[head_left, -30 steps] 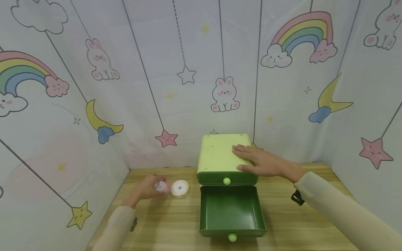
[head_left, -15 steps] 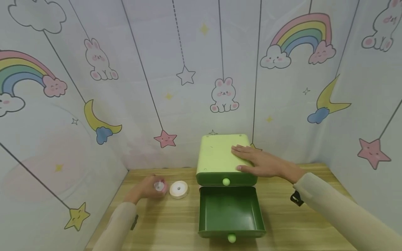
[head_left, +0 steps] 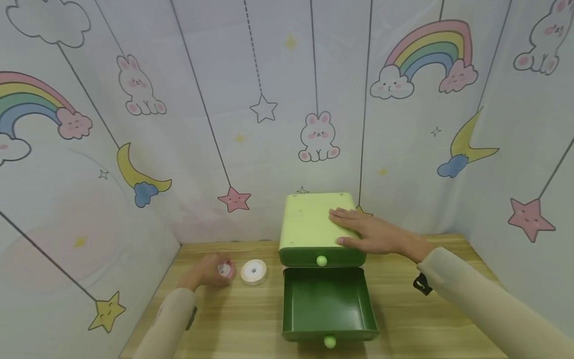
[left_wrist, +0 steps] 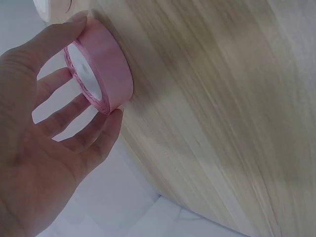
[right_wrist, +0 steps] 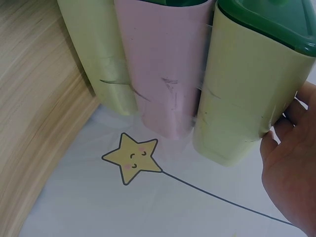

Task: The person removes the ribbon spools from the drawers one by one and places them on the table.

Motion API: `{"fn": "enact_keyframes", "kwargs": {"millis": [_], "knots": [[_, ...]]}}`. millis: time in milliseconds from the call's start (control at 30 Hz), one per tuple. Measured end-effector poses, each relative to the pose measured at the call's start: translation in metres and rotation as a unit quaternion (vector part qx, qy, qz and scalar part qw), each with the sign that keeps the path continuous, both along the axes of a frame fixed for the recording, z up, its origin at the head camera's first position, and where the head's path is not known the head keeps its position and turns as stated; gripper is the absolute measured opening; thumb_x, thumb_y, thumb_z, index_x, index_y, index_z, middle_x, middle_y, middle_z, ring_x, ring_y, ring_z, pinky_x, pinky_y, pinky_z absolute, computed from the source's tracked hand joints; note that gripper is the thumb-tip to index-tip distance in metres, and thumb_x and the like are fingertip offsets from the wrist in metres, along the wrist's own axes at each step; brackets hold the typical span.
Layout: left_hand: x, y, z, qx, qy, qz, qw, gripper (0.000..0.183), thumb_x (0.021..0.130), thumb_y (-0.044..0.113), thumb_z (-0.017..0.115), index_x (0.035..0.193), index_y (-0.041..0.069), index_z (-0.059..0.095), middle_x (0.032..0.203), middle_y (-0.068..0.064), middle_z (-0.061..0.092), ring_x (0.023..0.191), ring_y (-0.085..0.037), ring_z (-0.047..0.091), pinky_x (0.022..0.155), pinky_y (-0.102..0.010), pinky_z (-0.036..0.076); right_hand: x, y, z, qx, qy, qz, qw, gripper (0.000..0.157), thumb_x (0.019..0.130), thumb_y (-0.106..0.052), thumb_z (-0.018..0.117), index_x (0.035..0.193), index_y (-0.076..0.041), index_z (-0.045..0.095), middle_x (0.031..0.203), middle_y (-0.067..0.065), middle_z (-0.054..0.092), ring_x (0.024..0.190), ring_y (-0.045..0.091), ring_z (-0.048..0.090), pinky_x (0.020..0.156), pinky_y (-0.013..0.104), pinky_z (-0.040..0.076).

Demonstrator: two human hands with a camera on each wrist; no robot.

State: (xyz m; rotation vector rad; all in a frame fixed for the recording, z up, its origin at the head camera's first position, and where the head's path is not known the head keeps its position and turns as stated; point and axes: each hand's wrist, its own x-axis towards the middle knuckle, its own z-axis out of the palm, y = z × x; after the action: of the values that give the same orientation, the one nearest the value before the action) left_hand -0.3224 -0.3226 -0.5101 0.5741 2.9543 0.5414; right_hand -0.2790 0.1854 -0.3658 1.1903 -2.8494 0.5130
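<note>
My left hand [head_left: 211, 269] pinches a roll of pink ribbon [left_wrist: 109, 64] between thumb and fingertips, low over the wooden table. The roll's white core faces the palm in the left wrist view. Just to its right lies a roll of pale cream ribbon [head_left: 253, 272] with a white core. My right hand [head_left: 365, 231], palm down with straight fingers, rests on the light green top of a small drawer cabinet [head_left: 307, 219]. Below the cabinet's dark green top drawer front, another dark green drawer [head_left: 329, 304] is pulled out, with nothing inside.
Light green and pink tiers of the cabinet [right_wrist: 165, 69] show from the side in the right wrist view. The wooden table [head_left: 246, 324] ends against a cloth backdrop [head_left: 202, 149] printed with stars, rabbits and rainbows, which stands behind and on both sides.
The pink ribbon roll has turned slightly within my left hand's grip. My right hand stays in place on the cabinet. The head view has shifted a little.
</note>
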Motion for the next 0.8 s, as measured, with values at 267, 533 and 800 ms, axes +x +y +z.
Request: {"fn": "enact_keyframes", "kwargs": {"millis": [267,533,800], "knots": [[0.001,0.002,0.002,-0.016,-0.002,0.021,0.9996,0.046,0.075,0.016,0.085,0.118,0.004,0.074,0.115,-0.012,0.076,0.102,-0.025,0.067,0.094,-0.049,0.057,0.0,0.0,0.002,-0.002,0.007,0.001,1.0,0.072,0.107,-0.052,0.053,0.166,-0.016,0.032,0.175,0.002,0.026,0.163,0.031,0.023,0.13,0.059,0.027],[0.002,0.003,0.003,-0.024,-0.007,0.023,0.9994,0.039,0.075,0.015,0.085,0.111,0.006,0.073,0.107,-0.01,0.073,0.098,-0.026,0.065,0.093,-0.049,0.056,-0.001,-0.001,0.002,0.0,0.004,0.003,1.0,0.073,0.106,-0.052,0.053,0.166,-0.016,0.032,0.175,0.002,0.026,0.164,0.03,0.023,0.13,0.058,0.026],[0.009,0.012,0.014,-0.056,-0.009,0.047,0.9973,0.067,0.074,0.014,0.089,0.135,-0.001,0.066,0.133,-0.026,0.065,0.12,-0.041,0.064,0.107,-0.06,0.052,-0.002,0.0,-0.001,0.002,0.006,0.001,1.0,0.073,0.106,-0.054,0.052,0.166,-0.017,0.031,0.175,0.001,0.026,0.163,0.03,0.024,0.13,0.058,0.027]]}}
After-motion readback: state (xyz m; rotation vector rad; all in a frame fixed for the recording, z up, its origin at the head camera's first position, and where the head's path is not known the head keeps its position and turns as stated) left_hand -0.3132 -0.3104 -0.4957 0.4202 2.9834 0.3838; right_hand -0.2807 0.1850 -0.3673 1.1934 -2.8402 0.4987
